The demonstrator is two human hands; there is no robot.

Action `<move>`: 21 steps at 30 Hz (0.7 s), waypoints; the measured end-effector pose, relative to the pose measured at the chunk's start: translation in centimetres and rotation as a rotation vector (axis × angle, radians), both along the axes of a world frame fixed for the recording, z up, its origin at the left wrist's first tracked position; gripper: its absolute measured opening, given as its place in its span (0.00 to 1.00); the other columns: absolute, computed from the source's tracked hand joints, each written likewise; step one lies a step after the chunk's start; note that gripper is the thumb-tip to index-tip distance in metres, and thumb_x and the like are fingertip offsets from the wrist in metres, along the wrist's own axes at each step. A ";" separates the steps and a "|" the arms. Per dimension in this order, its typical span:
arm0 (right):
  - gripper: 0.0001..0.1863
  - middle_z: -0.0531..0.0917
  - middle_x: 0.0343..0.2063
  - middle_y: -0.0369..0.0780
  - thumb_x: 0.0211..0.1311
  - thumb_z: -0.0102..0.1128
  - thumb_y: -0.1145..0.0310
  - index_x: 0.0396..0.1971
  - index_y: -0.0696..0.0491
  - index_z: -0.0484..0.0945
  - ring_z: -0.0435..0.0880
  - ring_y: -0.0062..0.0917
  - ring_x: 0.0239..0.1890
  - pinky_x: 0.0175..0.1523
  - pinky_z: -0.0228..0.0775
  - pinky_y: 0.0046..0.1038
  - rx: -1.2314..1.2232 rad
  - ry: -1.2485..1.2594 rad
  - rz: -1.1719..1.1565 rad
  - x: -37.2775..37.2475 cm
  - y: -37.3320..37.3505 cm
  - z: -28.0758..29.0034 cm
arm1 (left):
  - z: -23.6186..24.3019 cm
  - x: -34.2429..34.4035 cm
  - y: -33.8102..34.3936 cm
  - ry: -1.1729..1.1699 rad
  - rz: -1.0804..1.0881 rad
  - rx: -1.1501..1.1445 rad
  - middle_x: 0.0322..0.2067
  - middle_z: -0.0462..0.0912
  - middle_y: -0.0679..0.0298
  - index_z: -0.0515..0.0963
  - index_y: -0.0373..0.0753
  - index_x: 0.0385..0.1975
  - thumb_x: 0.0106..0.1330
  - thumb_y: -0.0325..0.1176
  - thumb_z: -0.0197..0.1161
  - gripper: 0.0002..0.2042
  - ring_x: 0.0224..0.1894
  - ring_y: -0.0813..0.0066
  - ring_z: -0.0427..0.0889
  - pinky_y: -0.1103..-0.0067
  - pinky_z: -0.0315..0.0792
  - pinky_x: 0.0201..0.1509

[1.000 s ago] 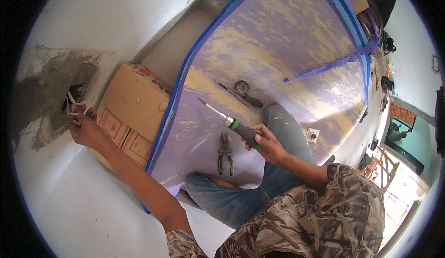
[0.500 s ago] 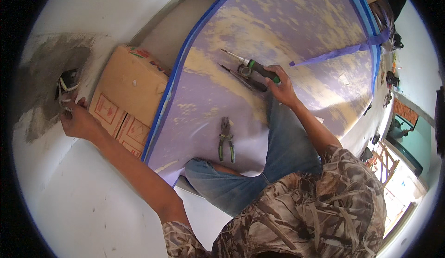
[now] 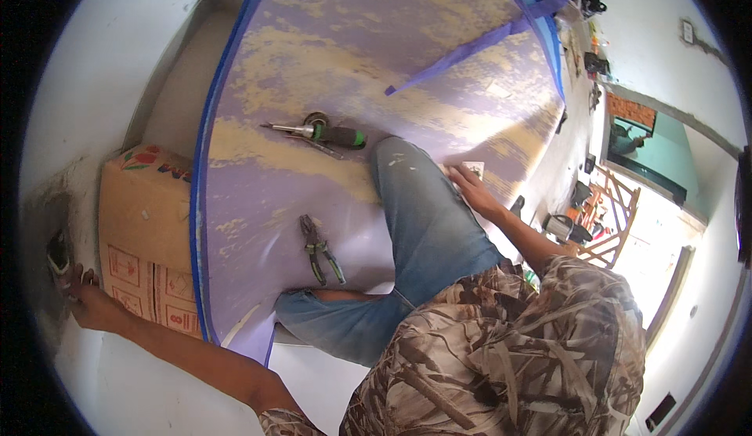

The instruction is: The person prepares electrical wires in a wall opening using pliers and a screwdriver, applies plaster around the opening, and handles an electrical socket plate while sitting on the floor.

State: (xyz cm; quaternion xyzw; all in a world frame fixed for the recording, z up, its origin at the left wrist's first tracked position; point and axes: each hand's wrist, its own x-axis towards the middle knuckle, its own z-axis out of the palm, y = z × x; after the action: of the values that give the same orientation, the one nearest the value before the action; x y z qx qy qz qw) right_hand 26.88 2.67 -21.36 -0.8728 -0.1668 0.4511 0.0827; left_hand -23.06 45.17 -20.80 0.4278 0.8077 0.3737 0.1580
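Wires (image 3: 56,267) at left grip (image 3: 99,304), clamped or loose impossible to tell; socket (image 3: 475,168) at fingers of right grip (image 3: 476,193), hold likewise unclear. Pliers (image 3: 315,245) and screwdriver (image 3: 342,137) on mat (image 3: 313,52), between both grips.

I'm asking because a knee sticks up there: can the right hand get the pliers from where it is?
Probably yes, but not straight across. The bent leg in jeans lies between the right hand and the pliers, so it would likely have to go over. Nothing covers the pliers.
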 end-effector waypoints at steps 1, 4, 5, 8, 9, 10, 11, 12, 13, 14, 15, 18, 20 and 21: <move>0.27 0.73 0.60 0.44 0.74 0.45 0.51 0.63 0.53 0.68 0.68 0.32 0.64 0.69 0.56 0.37 -0.035 0.292 -0.220 1.8 -6.1 0.4 | -0.5 0.1 0.4 -0.058 -0.026 -0.027 0.41 0.84 0.53 0.79 0.25 0.42 0.74 0.38 0.49 0.19 0.42 0.64 0.83 0.74 0.80 0.44; 0.31 0.63 0.68 0.40 0.74 0.45 0.49 0.69 0.52 0.60 0.60 0.28 0.70 0.74 0.48 0.33 0.032 0.635 -0.369 -0.4 -17.7 2.9 | -7.2 -13.5 3.0 -0.317 -0.183 0.026 0.48 0.82 0.53 0.80 0.27 0.43 0.70 0.36 0.55 0.16 0.43 0.63 0.84 0.76 0.80 0.43; 0.29 0.68 0.64 0.39 0.73 0.47 0.51 0.66 0.53 0.64 0.66 0.27 0.65 0.70 0.56 0.33 0.088 0.597 -0.355 1.5 -26.6 1.6 | -8.6 -11.9 2.5 -0.366 -0.031 0.004 0.47 0.83 0.52 0.80 0.26 0.43 0.70 0.36 0.55 0.16 0.43 0.63 0.84 0.76 0.80 0.43; 0.28 0.69 0.64 0.39 0.73 0.47 0.51 0.65 0.53 0.65 0.67 0.27 0.65 0.69 0.56 0.33 -0.036 0.719 -0.411 -0.8 -23.9 1.4 | -2.7 -3.2 1.8 -0.227 0.189 0.004 0.44 0.83 0.48 0.79 0.23 0.42 0.70 0.36 0.55 0.17 0.42 0.62 0.85 0.76 0.82 0.44; 0.28 0.69 0.64 0.39 0.73 0.47 0.51 0.65 0.53 0.65 0.67 0.27 0.64 0.69 0.56 0.33 -0.047 0.729 -0.415 -1.0 -23.6 1.3 | -1.3 -0.6 1.1 -0.114 0.166 -0.015 0.43 0.83 0.46 0.78 0.22 0.42 0.70 0.36 0.55 0.18 0.41 0.61 0.85 0.75 0.82 0.44; 0.28 0.69 0.63 0.39 0.73 0.47 0.51 0.65 0.53 0.65 0.67 0.27 0.64 0.69 0.56 0.33 -0.052 0.741 -0.414 -1.1 -23.1 1.3 | -0.6 0.4 0.7 0.004 0.152 -0.031 0.41 0.84 0.45 0.77 0.20 0.41 0.71 0.36 0.55 0.18 0.40 0.60 0.86 0.75 0.83 0.44; 0.28 0.69 0.63 0.39 0.73 0.47 0.51 0.65 0.53 0.65 0.67 0.27 0.64 0.69 0.56 0.33 -0.057 0.744 -0.414 -1.2 -22.6 1.2 | -0.7 0.5 0.7 0.017 0.145 -0.026 0.40 0.84 0.46 0.78 0.20 0.40 0.71 0.36 0.54 0.19 0.39 0.59 0.86 0.74 0.83 0.44; 0.28 0.69 0.63 0.39 0.73 0.47 0.51 0.65 0.53 0.65 0.67 0.27 0.64 0.69 0.56 0.33 -0.059 0.750 -0.414 -1.3 -22.2 1.3 | -0.8 0.5 0.7 0.029 0.137 -0.021 0.38 0.85 0.46 0.78 0.20 0.39 0.71 0.37 0.53 0.19 0.38 0.59 0.86 0.73 0.83 0.43; 0.28 0.69 0.63 0.39 0.73 0.48 0.51 0.65 0.53 0.65 0.67 0.27 0.64 0.69 0.56 0.33 -0.064 0.751 -0.412 -1.3 -22.0 1.4 | -0.9 0.5 0.6 0.042 0.128 -0.017 0.36 0.85 0.47 0.79 0.20 0.37 0.72 0.37 0.53 0.20 0.37 0.58 0.86 0.73 0.83 0.42; 0.28 0.69 0.63 0.39 0.73 0.48 0.52 0.64 0.53 0.65 0.67 0.27 0.64 0.69 0.56 0.33 -0.066 0.751 -0.415 -1.3 -21.8 1.4 | -1.7 -0.7 0.9 -0.024 0.114 0.003 0.36 0.86 0.48 0.80 0.22 0.36 0.72 0.38 0.52 0.20 0.37 0.59 0.86 0.72 0.82 0.43; 0.28 0.69 0.63 0.39 0.73 0.48 0.52 0.64 0.53 0.66 0.67 0.27 0.64 0.69 0.56 0.33 -0.067 0.755 -0.411 -1.3 -21.5 1.5 | -3.1 -2.9 1.6 -0.092 0.102 0.028 0.35 0.86 0.49 0.81 0.23 0.36 0.72 0.40 0.52 0.21 0.37 0.59 0.86 0.72 0.82 0.43; 0.27 0.70 0.62 0.39 0.73 0.48 0.52 0.64 0.53 0.66 0.67 0.27 0.63 0.69 0.56 0.33 -0.061 0.754 -0.410 -1.1 -21.2 1.6 | -4.4 -5.1 2.2 -0.112 0.022 0.029 0.36 0.87 0.52 0.84 0.28 0.34 0.72 0.43 0.51 0.22 0.38 0.61 0.86 0.70 0.80 0.45; 0.27 0.70 0.62 0.40 0.73 0.48 0.52 0.63 0.53 0.66 0.67 0.27 0.63 0.68 0.57 0.33 -0.061 0.747 -0.404 -0.9 -20.9 1.3 | -4.3 -5.4 2.0 0.113 -0.067 -0.100 0.37 0.87 0.55 0.84 0.32 0.36 0.71 0.42 0.52 0.19 0.39 0.64 0.87 0.72 0.80 0.44; 0.27 0.70 0.62 0.40 0.73 0.48 0.52 0.63 0.53 0.66 0.68 0.27 0.63 0.68 0.57 0.33 -0.063 0.740 -0.396 -0.7 -20.6 1.0 | -4.0 -5.5 1.7 0.316 -0.118 -0.219 0.38 0.87 0.57 0.84 0.35 0.39 0.71 0.40 0.54 0.16 0.39 0.67 0.87 0.74 0.80 0.43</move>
State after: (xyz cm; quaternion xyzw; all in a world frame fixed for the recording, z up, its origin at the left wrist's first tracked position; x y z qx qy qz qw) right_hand 26.15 -17.93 -20.40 -0.6691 0.0591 0.7147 0.1952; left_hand -28.52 46.90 -24.81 0.5080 0.8317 0.2022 0.0965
